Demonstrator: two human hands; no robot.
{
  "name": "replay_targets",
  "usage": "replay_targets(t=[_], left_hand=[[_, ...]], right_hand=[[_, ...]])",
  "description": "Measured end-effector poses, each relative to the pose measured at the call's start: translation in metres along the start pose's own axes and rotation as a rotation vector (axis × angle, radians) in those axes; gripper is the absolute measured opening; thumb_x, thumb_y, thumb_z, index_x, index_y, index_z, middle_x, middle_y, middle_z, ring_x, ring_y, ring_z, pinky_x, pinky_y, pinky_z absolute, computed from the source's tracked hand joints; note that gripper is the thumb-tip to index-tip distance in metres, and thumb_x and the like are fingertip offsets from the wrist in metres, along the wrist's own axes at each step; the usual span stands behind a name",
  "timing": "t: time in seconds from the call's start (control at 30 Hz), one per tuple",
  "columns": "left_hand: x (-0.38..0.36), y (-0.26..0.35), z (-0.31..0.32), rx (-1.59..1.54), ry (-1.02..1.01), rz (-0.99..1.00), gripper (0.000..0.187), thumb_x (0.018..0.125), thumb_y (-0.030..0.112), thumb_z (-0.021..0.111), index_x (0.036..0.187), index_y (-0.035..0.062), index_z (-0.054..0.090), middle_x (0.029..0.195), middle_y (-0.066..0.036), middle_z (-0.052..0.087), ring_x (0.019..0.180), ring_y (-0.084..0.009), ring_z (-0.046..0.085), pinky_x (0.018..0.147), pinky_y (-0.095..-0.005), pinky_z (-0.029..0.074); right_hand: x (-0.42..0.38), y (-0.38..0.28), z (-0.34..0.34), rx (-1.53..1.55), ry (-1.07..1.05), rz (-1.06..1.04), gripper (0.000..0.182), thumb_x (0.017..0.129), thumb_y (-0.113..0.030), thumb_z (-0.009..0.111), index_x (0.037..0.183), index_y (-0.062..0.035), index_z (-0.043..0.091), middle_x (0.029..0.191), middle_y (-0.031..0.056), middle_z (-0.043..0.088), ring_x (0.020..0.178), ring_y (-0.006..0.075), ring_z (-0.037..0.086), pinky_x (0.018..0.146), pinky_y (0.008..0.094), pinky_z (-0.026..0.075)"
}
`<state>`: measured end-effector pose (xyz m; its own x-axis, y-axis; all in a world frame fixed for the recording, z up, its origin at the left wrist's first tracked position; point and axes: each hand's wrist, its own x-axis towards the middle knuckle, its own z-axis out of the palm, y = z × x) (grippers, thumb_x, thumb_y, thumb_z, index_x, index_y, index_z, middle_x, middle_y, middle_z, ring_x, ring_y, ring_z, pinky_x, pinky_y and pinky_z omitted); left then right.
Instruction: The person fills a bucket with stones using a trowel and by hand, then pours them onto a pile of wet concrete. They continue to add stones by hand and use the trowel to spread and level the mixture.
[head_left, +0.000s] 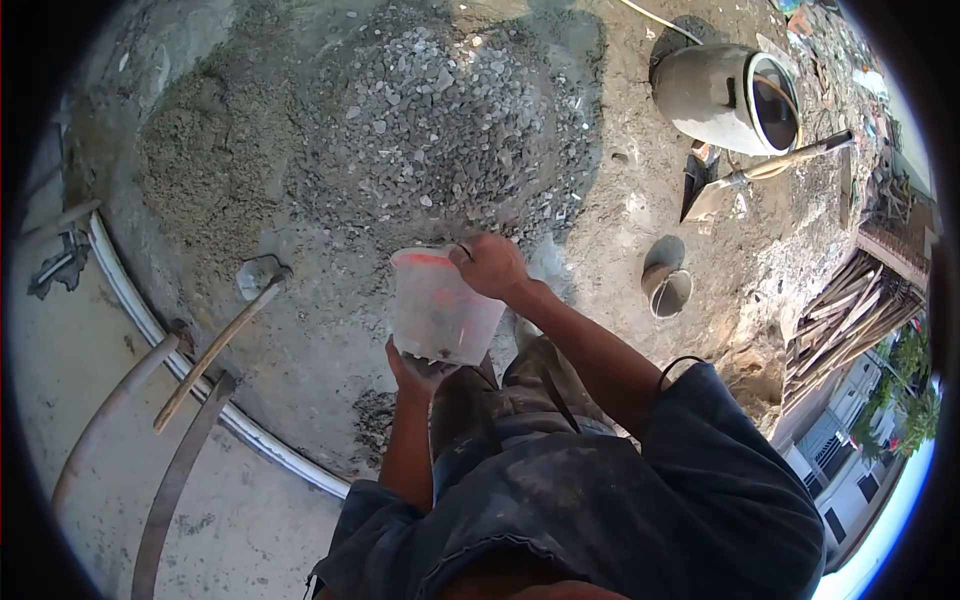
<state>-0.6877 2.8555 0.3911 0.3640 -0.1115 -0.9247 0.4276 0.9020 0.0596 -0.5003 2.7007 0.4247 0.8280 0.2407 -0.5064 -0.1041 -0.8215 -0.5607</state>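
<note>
A translucent white bucket [445,310] with a reddish patch near its rim is held in front of my body, tilted with its rim away from me. My right hand [492,266] is closed on the rim at the right. Under the base, my left hand [422,368] grips the bucket from below, its fingers partly hidden. What is inside the bucket cannot be seen. Just beyond the rim lies a heap of grey gravel [450,120], with a pile of sand [215,160] to its left.
At the right are a large barrel [705,95], a shovel [770,165] and a small bucket [668,292]. Wooden poles [845,320] are stacked farther right. To the left, a wooden-handled tool [225,340] leans across a white curved edge [135,295], near other long handles [185,480].
</note>
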Motion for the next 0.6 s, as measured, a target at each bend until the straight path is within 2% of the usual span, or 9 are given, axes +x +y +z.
replay_targets(t=[0.03,0.13,0.3,0.37,0.4,0.47,0.5,0.57,0.6], left_hand=[[-0.018,-0.014,-0.006,0.016,0.094,-0.029,0.081,0.074,0.069,0.042,0.137,0.0185,0.038,0.139,-0.01,0.037,0.125,-0.0365,0.037,0.095,-0.0636,0.032],[-0.01,-0.019,0.0,0.07,0.102,0.026,0.081,0.074,0.068,0.044,0.139,0.0203,0.036,0.14,-0.01,0.036,0.126,-0.0356,0.035,0.097,-0.0628,0.029],[-0.005,-0.091,0.023,0.211,-0.125,0.034,0.082,0.078,0.07,0.041,0.142,0.0209,0.028,0.143,-0.011,0.031,0.129,-0.0347,0.033,0.099,-0.0618,0.026],[-0.009,-0.146,0.037,0.406,0.014,0.046,0.083,0.08,0.071,0.04,0.143,0.02,0.024,0.141,-0.011,0.034,0.129,-0.034,0.033,0.099,-0.0594,0.025],[-0.007,-0.175,0.035,0.41,0.006,0.064,0.083,0.08,0.071,0.04,0.143,0.02,0.024,0.141,-0.011,0.034,0.129,-0.034,0.033,0.099,-0.0594,0.025],[-0.003,-0.238,0.022,0.771,-0.078,-0.024,0.073,0.085,0.065,0.039,0.141,0.0198,0.026,0.138,-0.011,0.039,0.127,-0.0317,0.037,0.096,-0.055,0.03],[-0.012,-0.271,0.027,0.991,-0.09,-0.087,0.07,0.087,0.063,0.037,0.139,0.0161,0.032,0.136,-0.013,0.043,0.128,-0.0296,0.037,0.102,-0.0481,0.027],[0.006,-0.332,0.007,1.691,-0.495,-0.122,0.07,0.088,0.062,0.036,0.136,0.0108,0.039,0.137,-0.015,0.043,0.131,-0.0281,0.035,0.107,-0.0391,0.023],[-0.025,-0.357,0.053,2.066,-0.646,-0.29,0.069,0.089,0.06,0.034,0.134,0.008,0.041,0.137,-0.016,0.043,0.128,-0.028,0.039,0.106,-0.0373,0.026]], right_hand=[[-0.015,0.005,-0.011,0.065,-0.022,0.009,0.038,0.084,-0.037,0.055,0.077,-0.0013,0.065,0.075,0.0248,0.061,0.076,0.042,0.061,0.069,0.048,0.048],[-0.045,0.033,-0.032,0.199,-0.001,0.025,0.039,0.084,-0.038,0.056,0.078,0.0,0.063,0.077,0.0252,0.061,0.077,0.0428,0.06,0.069,0.0474,0.047],[-0.127,0.13,-0.073,0.345,0.054,-0.009,0.037,0.087,-0.033,0.054,0.076,0.0015,0.059,0.072,0.0242,0.06,0.072,0.0418,0.059,0.066,0.0447,0.045],[-0.176,0.182,-0.108,0.606,0.12,0.026,0.04,0.092,-0.032,0.05,0.07,0.0021,0.051,0.059,0.0049,0.047,0.059,0.0165,0.045,0.059,0.034,0.04],[-0.199,0.221,-0.125,0.572,0.069,0.163,0.041,0.094,-0.033,0.049,0.068,-0.0013,0.048,0.06,-0.002,0.04,0.06,0.0097,0.037,0.056,0.0303,0.035],[-0.253,0.294,-0.147,0.766,0.175,0.288,0.039,0.094,-0.034,0.047,0.064,-0.0091,0.043,0.057,-0.0029,0.037,0.049,0.0082,0.035,0.046,0.0269,0.03],[-0.285,0.323,-0.164,0.981,0.171,0.444,0.039,0.095,-0.032,0.046,0.063,-0.0104,0.04,0.055,-0.0032,0.036,0.044,0.0085,0.034,0.042,0.0258,0.029],[-0.348,0.389,-0.176,1.266,0.259,0.52,0.035,0.095,-0.027,0.044,0.064,-0.01,0.042,0.054,-0.0025,0.035,0.044,0.0087,0.033,0.042,0.0251,0.029],[-0.383,0.416,-0.182,1.144,0.409,0.54,0.034,0.094,-0.027,0.044,0.065,-0.01,0.043,0.054,-0.0022,0.036,0.045,0.0088,0.034,0.042,0.0252,0.028]])
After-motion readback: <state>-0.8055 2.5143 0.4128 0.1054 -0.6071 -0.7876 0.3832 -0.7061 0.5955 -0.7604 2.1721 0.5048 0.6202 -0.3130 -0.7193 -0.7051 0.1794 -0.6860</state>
